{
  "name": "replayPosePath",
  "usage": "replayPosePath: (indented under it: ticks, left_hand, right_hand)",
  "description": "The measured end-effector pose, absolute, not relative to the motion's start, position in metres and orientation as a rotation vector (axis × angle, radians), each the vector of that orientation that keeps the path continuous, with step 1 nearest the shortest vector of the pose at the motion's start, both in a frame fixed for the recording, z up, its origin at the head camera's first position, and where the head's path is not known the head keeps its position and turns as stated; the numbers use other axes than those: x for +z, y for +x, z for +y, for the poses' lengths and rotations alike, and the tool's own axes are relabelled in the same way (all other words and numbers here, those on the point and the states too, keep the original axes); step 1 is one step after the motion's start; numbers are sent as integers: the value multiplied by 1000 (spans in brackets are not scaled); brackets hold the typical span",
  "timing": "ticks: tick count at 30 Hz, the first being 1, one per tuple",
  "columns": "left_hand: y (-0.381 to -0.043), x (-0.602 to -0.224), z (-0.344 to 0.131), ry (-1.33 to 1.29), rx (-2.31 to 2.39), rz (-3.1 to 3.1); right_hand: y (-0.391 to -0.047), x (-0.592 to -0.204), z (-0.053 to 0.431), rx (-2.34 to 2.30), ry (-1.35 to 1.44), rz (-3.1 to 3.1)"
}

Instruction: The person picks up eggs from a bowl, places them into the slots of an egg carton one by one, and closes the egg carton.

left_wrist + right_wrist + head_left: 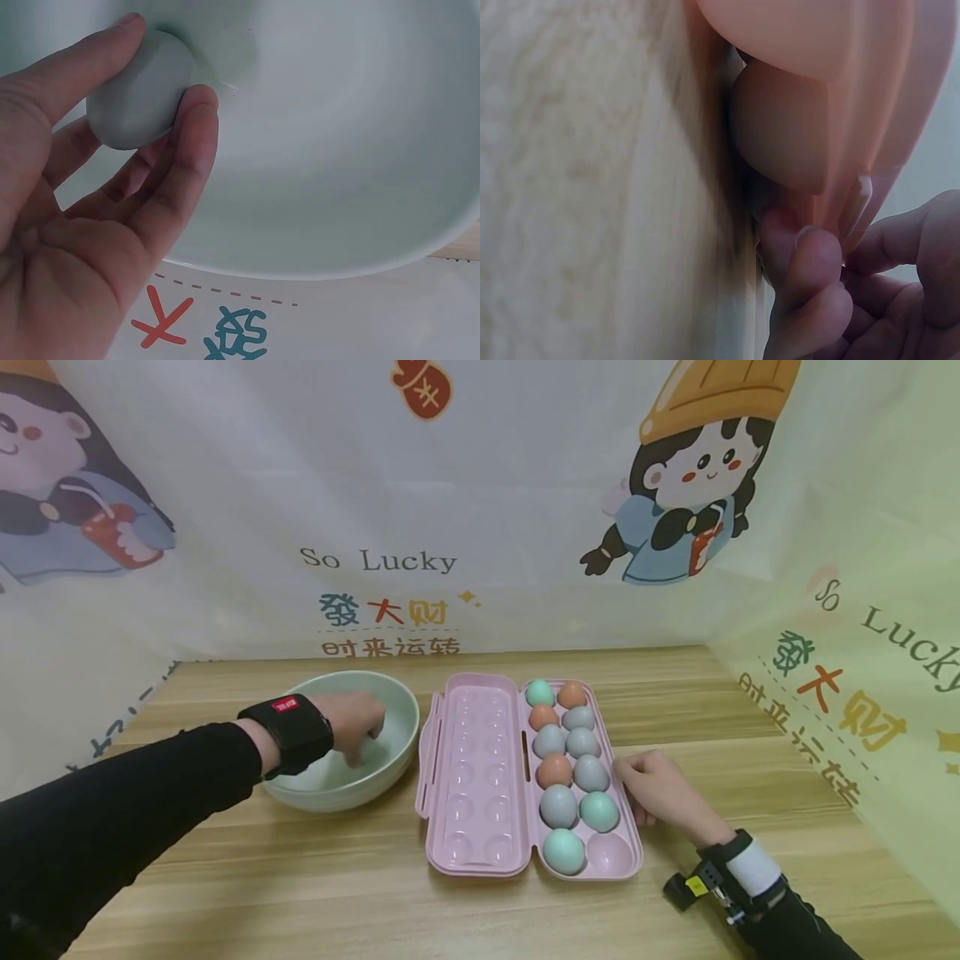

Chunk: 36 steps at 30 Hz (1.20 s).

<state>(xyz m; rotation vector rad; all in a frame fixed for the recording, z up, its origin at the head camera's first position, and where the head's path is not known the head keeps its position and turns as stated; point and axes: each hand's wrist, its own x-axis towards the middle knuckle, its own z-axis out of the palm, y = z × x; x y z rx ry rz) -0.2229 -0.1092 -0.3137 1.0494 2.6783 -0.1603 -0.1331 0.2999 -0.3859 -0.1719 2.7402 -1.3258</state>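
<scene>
Inside the pale green bowl, my left hand pinches a grey egg between thumb and fingers, as the left wrist view shows; in the head view the hand hides it. To the bowl's right lies a pink plastic egg box, its lid folded open to the left. Green, brown and grey eggs fill its right half except the near right cup, which shows its bare bottom. My right hand grips the box's right edge, thumb and fingers at the rim in the right wrist view.
All of this stands on a wood-grain table. A printed cloth hangs behind the table and along its sides. The bowl stands close to the lid's left edge, near the table's back.
</scene>
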Motion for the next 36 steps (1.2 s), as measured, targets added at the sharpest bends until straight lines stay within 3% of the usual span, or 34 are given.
replayPosePath:
  ticks: [15, 36]
  left_hand:
    - [-208, -298, -113, 815, -41, 2601]
    - [-193, -282, -130, 1020, 195, 2859]
  right_hand:
    - [-133, -386, 299, -1336, -171, 2736]
    - [-132, -385, 298, -1325, -144, 2740]
